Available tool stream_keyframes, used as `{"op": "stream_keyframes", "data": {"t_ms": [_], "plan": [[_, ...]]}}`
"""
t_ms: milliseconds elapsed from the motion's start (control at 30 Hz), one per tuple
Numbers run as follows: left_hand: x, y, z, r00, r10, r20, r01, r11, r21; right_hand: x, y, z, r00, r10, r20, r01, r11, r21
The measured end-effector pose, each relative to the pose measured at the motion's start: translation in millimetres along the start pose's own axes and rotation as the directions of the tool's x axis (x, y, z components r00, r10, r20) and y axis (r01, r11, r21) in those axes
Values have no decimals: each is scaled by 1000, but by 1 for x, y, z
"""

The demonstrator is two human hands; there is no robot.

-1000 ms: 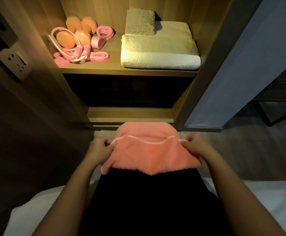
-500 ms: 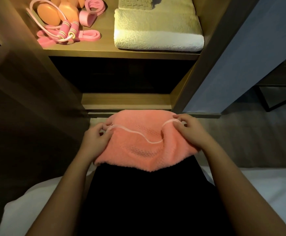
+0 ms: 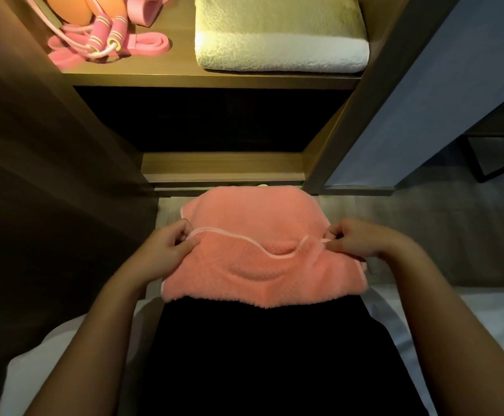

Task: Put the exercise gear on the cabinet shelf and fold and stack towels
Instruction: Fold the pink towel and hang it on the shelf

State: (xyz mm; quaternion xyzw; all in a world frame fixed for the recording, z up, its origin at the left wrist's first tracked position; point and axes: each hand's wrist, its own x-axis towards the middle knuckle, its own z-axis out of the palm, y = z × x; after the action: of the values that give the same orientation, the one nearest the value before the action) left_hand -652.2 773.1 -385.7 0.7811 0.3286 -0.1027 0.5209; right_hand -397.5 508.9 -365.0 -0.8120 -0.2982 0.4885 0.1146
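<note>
Between left hand [image 3: 166, 250], right hand [image 3: 361, 240]: towel [image 3: 259, 274]

Two hands [image 3: 166, 247] [image 3: 361, 239], one pink towel [image 3: 253, 265], one cream towel [image 3: 280, 40], one skipping rope [image 3: 96, 36], two pink bands [image 3: 145, 45] [image 3: 142, 12]

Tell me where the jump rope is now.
Head view, upper left: the jump rope lies on the lit shelf, over the pink band, left of the cream towel.

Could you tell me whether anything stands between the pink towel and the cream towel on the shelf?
Nothing visible does. The left hand and right hand pinch the pink towel over the lap; the shelf front is open. The jump rope lies left of the cream towel, apart from it.
</note>
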Motion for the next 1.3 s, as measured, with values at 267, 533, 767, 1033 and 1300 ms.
{"op": "stream_keyframes", "data": {"t_ms": [267,533,767,1033,1300], "plan": [[14,7,4,956,184,-227,-148,975,163,0,-12,2,912,-143,-384,203,972,121],[19,13,12,957,227,-179,-176,949,260,24,-15,12,904,-205,-375,174,978,-116],[8,14,2,999,-6,39,-3,975,220,7,-9,-7,990,79,115,-71,995,-74],[17,20,17,958,209,-194,-152,950,271,8,-18,8,895,-222,-386,265,962,60],[14,15,1,979,148,-141,-108,959,260,10,-22,-8,986,-112,-120,103,991,-82]]}}
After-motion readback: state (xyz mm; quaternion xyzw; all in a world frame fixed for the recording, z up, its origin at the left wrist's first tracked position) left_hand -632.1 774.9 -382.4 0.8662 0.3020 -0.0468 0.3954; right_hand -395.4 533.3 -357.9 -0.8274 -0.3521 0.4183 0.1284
